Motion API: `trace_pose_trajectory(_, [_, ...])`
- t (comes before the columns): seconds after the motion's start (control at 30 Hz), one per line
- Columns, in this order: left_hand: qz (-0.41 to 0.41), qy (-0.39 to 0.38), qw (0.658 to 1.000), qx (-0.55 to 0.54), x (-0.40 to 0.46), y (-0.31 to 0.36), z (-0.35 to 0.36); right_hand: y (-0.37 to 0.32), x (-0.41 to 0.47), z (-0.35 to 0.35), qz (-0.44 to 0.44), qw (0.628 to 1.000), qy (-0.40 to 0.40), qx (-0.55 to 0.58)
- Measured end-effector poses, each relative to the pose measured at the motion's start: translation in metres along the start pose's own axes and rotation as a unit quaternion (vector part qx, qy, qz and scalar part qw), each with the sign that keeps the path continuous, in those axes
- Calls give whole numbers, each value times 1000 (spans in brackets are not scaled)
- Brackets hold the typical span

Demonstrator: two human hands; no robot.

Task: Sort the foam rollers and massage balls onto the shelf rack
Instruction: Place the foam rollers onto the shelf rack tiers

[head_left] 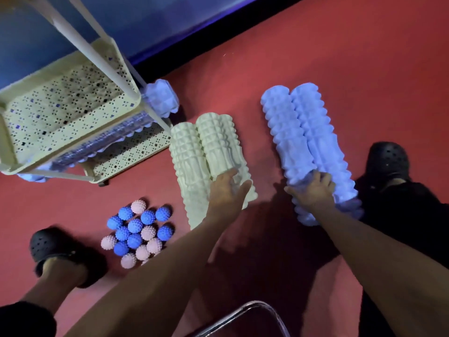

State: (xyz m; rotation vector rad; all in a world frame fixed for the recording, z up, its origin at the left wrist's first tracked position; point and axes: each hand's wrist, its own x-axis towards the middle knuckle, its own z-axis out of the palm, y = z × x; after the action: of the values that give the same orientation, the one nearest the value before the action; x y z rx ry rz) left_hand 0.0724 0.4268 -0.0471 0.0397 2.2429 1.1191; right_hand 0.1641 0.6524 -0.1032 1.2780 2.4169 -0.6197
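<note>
Two cream foam rollers [194,156] lie side by side on the red floor, and my left hand [227,190] rests on the right one with straight fingers. To their right lie two pale blue foam rollers [303,132]. My right hand [313,188] grips the near end of the left blue roller, fingers curled over it. A pile of several blue and pink spiky massage balls [138,233] sits at the lower left. The cream shelf rack [73,98] stands at the upper left, with a blue roller [161,97] on a lower tier sticking out past its corner.
My two feet in black clogs stand at the left [51,244] and right [386,159]. A dark blue wall runs along the top. A curved metal bar [245,314] shows at the bottom edge. Bare red floor lies between the rollers and beyond them.
</note>
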Motion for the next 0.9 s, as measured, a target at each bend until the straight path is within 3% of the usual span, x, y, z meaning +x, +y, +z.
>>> trace_pose_trajectory(0.07, [-2, 31, 999, 18, 2, 2, 2, 4, -2, 8, -32, 997, 64, -31])
trace_pose_trajectory(0.17, [11, 55, 998, 34, 4, 3, 4, 0, -8, 13, -53, 992, 93, -71])
trace_pose_trajectory(0.2, [17, 57, 997, 39, 3, 3, 4, -3, -7, 16, -48, 995, 86, -36])
trace_pose_trajectory(0.3, [22, 51, 998, 43, 4, 3, 4, -16, -5, 24, -15, 998, 8, 64])
trace_pose_trajectory(0.43, [23, 42, 999, 1, 1, 2, -5, -16, 0, 30, 18, 996, -43, 82])
trace_pose_trajectory(0.57, [1, 15, 1000, -21, -11, 2, -24, -12, -1, 19, 50, 973, -184, 129])
trace_pose_trajectory(0.63, [-5, -3, 1000, -16, -18, 5, -38, -12, -10, 23, 57, 959, -209, 183])
trace_pose_trajectory(0.7, [-12, -18, 1000, 3, -26, 10, -55, -17, -30, 22, 73, 926, -251, 273])
trace_pose_trajectory(0.77, [-27, -19, 999, 22, -34, 17, -73, -27, -53, 16, 90, 868, -306, 382])
trace_pose_trajectory(0.9, [-79, -31, 996, -3, -68, 27, -99, -62, -91, -4, 120, 804, -320, 486])
